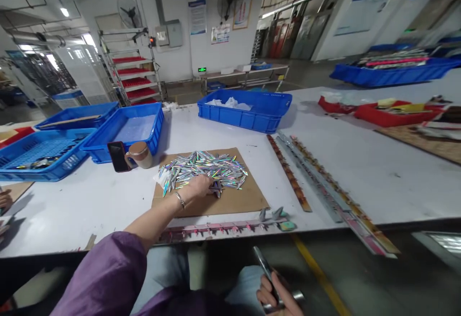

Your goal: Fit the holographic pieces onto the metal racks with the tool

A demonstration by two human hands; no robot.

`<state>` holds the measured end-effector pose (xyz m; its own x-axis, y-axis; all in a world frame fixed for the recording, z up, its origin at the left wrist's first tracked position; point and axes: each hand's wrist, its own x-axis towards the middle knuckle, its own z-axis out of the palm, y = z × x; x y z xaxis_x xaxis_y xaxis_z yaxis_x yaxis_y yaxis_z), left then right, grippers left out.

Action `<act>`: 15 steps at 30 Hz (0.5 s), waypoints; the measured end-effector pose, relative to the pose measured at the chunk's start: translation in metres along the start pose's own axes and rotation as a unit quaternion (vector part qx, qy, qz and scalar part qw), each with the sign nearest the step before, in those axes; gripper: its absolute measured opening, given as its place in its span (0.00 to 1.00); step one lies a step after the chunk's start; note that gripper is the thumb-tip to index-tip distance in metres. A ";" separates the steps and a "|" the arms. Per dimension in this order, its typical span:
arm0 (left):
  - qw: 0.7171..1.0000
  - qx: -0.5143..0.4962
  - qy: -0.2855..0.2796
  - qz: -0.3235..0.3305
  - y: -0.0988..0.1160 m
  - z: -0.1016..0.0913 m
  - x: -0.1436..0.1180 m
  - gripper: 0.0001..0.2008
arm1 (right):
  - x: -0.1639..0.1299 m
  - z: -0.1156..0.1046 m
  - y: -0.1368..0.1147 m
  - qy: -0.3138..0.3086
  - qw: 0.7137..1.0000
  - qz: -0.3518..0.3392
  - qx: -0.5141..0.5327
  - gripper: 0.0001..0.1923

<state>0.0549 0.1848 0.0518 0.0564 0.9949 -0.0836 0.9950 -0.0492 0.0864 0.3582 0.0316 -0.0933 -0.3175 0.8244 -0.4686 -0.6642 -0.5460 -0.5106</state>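
"While the left hand [199, 186] rests at the silver pieces [201, 163], has it got one?"

"Can't tell: fingers bent, tips hidden. The cardboard [237, 203] under them probably keeps them together, by the tabletop's [363, 176] near edge."

"And the right hand [276, 292]?"

"Curled closed round a metal rod [262, 260] just outside that edge, perhaps for elbow room. The rod's long axis slants, tip toward the tabletop; the pieces point every which way."

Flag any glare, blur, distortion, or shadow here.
Head view: rainbow glints across the pile of thin iridescent silver pieces; head view: bright white ceiling lamp at upper left blown out; head view: large blue plastic tray at far right looks stretched and soft; head view: grey floor below the white tabletop shadowed.
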 end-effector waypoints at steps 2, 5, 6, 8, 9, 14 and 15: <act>1.000 0.003 0.002 -0.004 0.001 0.006 0.001 0.07 | -0.002 0.009 0.006 0.014 1.000 -0.010 0.004 0.14; 1.000 0.002 0.017 -0.018 0.002 0.014 0.000 0.05 | -0.007 0.026 0.009 0.031 0.998 -0.046 0.002 0.18; 0.999 -0.001 0.024 -0.022 0.001 0.014 -0.001 0.06 | -0.009 0.031 0.008 0.032 0.998 -0.059 -0.005 0.19; 0.999 -0.010 0.038 -0.025 -0.003 0.010 -0.005 0.07 | -0.013 0.041 0.006 0.033 0.996 -0.079 -0.019 0.20; 0.999 -0.010 0.045 -0.026 -0.006 0.006 -0.007 0.07 | -0.014 0.045 0.004 0.032 0.995 -0.087 -0.023 0.21; 0.961 -0.241 0.133 -0.016 0.004 -0.014 -0.021 0.15 | -0.011 0.067 -0.005 0.026 0.994 -0.103 0.028 0.20; 0.927 -0.352 0.132 -0.008 0.013 -0.014 -0.024 0.16 | -0.009 0.071 -0.008 0.030 0.994 -0.086 0.066 0.17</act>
<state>0.0650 0.1618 0.0686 -0.0716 0.9866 0.1468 0.6900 -0.0573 0.7215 0.3182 0.0391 -0.0341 -0.1541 0.8913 -0.4264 -0.7892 -0.3707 -0.4896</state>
